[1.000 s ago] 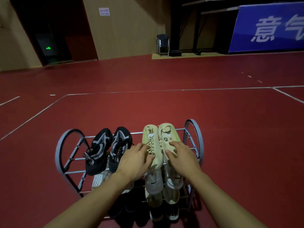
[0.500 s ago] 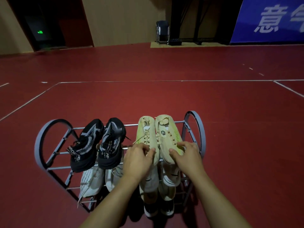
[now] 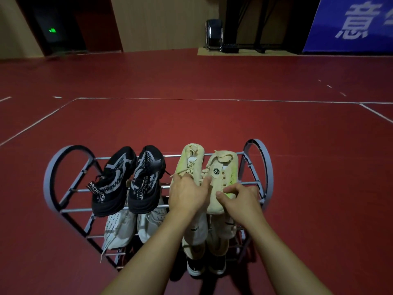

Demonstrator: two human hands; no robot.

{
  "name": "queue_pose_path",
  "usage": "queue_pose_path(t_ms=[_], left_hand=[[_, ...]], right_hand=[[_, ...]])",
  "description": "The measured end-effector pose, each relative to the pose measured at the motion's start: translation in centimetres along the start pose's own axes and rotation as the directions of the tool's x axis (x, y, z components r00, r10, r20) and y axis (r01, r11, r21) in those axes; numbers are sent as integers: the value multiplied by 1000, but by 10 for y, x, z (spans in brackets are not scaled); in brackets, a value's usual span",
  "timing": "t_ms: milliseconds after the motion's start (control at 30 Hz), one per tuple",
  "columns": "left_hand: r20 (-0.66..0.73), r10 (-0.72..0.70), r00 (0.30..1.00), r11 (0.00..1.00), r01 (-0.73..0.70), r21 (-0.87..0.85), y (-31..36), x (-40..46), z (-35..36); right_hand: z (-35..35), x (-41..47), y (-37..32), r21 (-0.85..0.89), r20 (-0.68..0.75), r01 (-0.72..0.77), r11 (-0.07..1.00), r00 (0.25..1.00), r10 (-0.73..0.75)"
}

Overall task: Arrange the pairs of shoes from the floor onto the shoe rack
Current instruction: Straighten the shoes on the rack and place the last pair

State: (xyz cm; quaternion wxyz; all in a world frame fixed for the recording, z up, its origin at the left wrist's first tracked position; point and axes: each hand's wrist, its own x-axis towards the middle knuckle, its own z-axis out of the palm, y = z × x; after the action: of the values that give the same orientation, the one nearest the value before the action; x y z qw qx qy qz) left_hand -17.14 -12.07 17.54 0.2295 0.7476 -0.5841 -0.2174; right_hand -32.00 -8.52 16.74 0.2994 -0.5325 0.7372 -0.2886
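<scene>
A grey metal shoe rack [image 3: 259, 165] stands on the red floor in front of me. On its top shelf lie a black pair [image 3: 127, 179] at the left and a cream pair at the right. My left hand [image 3: 187, 194] rests on the left cream shoe [image 3: 191, 160]. My right hand [image 3: 240, 199] grips the near end of the right cream shoe [image 3: 223, 173], which sits a little nearer to me than its partner. A white pair [image 3: 131, 226] lies on the shelf below the black pair. More light and dark shoes show on lower shelves, partly hidden by my arms.
Red sports floor [image 3: 191, 120] with white lines stretches beyond the rack. A folding chair [image 3: 214, 35] stands by the far wall, a blue banner [image 3: 350, 24] hangs at the right, and a dark doorway with a green sign [image 3: 52, 30] is at the far left.
The right cream shoe has slid toward me, out of line with its partner. Both hands have shifted slightly on the cream pair. The camera view has tilted and moved closer.
</scene>
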Motion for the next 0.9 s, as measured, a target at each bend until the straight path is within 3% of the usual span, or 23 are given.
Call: queue_pose_path(t_ms=[200, 367, 500, 600, 667, 800, 900], left_hand=[[-77, 25, 997, 997, -19, 76, 5, 3, 8], [-117, 64, 991, 994, -74, -82, 0, 9, 10], [-108, 122, 987, 985, -134, -107, -5, 18, 8], [-75, 221, 972, 971, -227, -79, -9, 21, -2], [-58, 315, 947, 946, -319, -66, -12, 23, -12], [4, 513, 859, 858, -512, -39, -16, 24, -38], [54, 630, 774, 776, -626, -78, -16, 19, -60]], right_hand=[[-2, -5, 2, 0, 81, 29, 1000, 996, -29], [-5, 3, 0, 45, 31, 100, 994, 994, -101], [-18, 8, 1, 32, 13, 116, 993, 993, -116], [-31, 11, -2, 33, -88, 210, 977, 975, -206], [-38, 16, -4, 20, -124, 333, 943, 936, -328], [-49, 16, -7, -70, 10, 523, 850, 852, -523], [-53, 12, -8, -144, 62, 593, 792, 804, -591]])
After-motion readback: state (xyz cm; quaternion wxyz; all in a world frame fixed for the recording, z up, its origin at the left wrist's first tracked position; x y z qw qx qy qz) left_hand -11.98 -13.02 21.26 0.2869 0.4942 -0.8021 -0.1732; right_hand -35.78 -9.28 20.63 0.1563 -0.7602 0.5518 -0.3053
